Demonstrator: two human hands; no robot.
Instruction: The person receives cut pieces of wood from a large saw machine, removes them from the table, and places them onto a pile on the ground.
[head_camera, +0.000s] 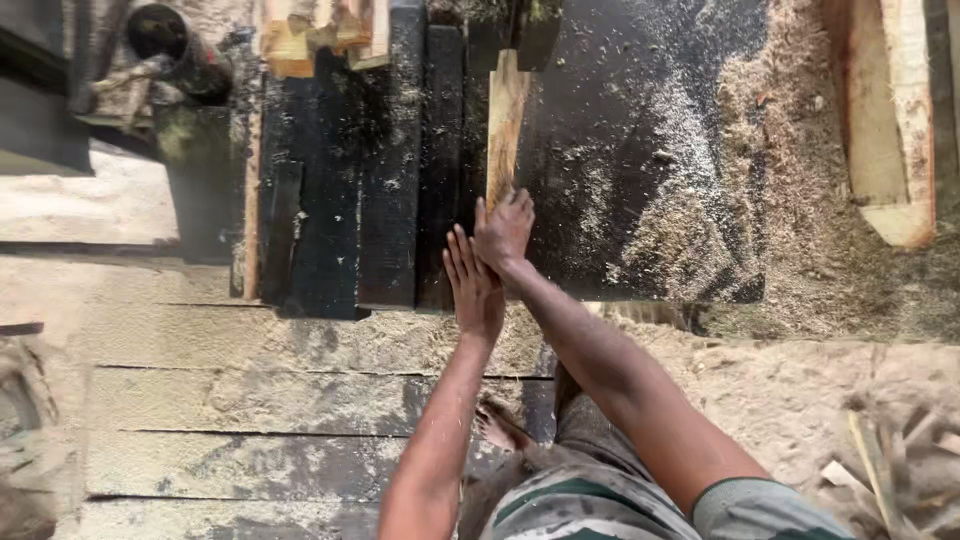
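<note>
A narrow pale wooden strip (505, 125) lies lengthwise on a dark saw table (620, 150) dusted with sawdust. My right hand (503, 232) presses on the strip's near end, fingers curled over it. Just below and to the left, my left hand (474, 285) is flat with fingers straight and together, resting against the right wrist at the table's near edge. The left hand holds nothing that I can see.
Dark planks (345, 180) make up the table's left part. Cut wood offcuts (320, 35) sit at the far edge. A thick pale timber block (890, 120) lies at the right in sawdust. Floorboards (250, 420) covered in sawdust are below, with wood scraps (890, 460) at the lower right.
</note>
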